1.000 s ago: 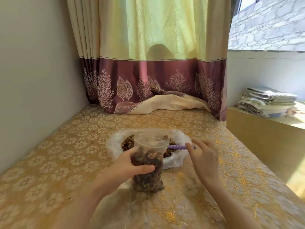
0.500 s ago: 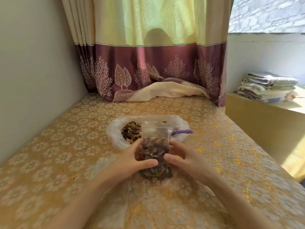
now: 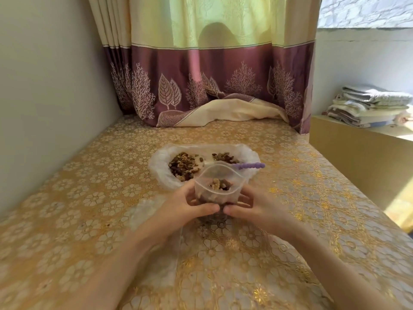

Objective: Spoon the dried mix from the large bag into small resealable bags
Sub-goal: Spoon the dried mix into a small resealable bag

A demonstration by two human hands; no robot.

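A small clear resealable bag, its mouth open and brown dried mix inside, stands on the table in front of me. My left hand grips its left side and my right hand grips its right side, thumbs nearly touching in front. Behind it lies the large white bag, rolled open, with dried mix showing. A purple-handled spoon rests in the large bag, its handle sticking out to the right.
A gold floral tablecloth covers the table. Empty clear bags lie flat under my left forearm. A wall runs along the left, a curtain hangs at the back, and folded cloths sit on a ledge at right.
My right hand left the spoon in the large bag and came to the small bag. Both hands now hold it, and its mouth has tipped toward me.
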